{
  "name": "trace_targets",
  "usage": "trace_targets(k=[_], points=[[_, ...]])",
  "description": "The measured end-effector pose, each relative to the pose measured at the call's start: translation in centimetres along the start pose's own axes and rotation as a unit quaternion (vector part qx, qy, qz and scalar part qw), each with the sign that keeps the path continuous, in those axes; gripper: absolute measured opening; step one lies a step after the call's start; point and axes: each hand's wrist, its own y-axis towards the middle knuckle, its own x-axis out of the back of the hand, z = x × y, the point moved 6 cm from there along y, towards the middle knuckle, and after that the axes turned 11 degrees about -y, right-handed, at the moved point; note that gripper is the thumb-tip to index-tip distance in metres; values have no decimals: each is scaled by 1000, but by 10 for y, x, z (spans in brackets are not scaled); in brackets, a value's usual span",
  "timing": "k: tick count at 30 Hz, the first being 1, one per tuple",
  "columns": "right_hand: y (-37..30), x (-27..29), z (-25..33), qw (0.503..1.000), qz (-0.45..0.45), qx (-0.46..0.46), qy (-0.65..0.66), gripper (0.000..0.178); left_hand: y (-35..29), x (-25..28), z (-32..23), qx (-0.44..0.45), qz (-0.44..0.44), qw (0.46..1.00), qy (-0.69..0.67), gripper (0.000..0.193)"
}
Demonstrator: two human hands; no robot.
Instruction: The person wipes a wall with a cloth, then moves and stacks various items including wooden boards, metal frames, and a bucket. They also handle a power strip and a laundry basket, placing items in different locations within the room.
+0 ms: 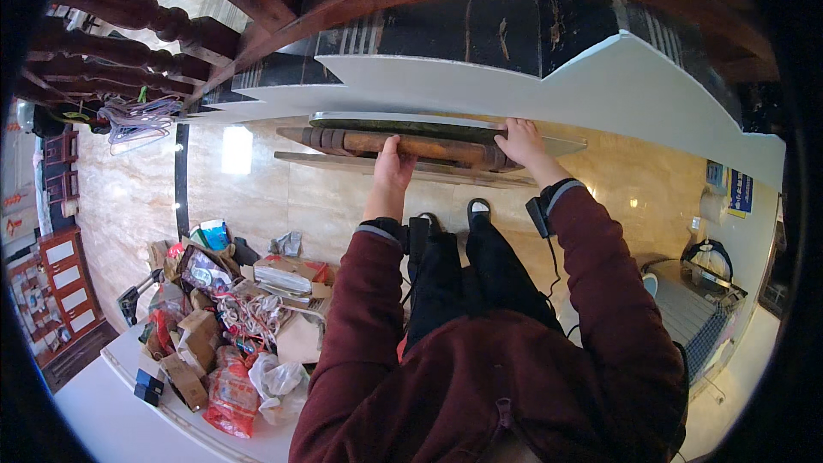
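Observation:
A turned wooden post (441, 151), brown and worn, lies lengthwise in front of me with thicker rings near its ends. My left hand (393, 169) is closed around its middle, thumb on top. At its right end my right hand (523, 143) is closed on the post, its fingertips close to the rim of the panel behind. That flat panel (403, 119) has a pale edge and leans by the stair side. Another thin board (343, 161) stands on the near side of the post. The undersides of both hands' grips are hidden.
The white stair side (429, 90) rises just beyond, under dark steps and a wooden railing (197, 30). A white table (111, 394) at lower left bears bags, boxes (200, 339) and cords. A grey-covered piece of furniture (694, 313) stands at right. Shiny tiles (257, 206) cover the floor.

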Motion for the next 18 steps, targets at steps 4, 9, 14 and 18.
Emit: trace_targets(k=[4,9,14,18], points=[[-7,-12,24,987,117,48,-94,30,-34,24,2,19,-25,999,3,6],[-38,-44,89,959,195,158,-130,11,-84,62,6,40,-71,992,-94,3],[-75,-75,120,942,235,205,-121,15,-124,99,3,38,-128,988,-79,6],[-100,-83,126,926,238,263,-134,15,-145,126,3,44,-179,981,-67,10]])
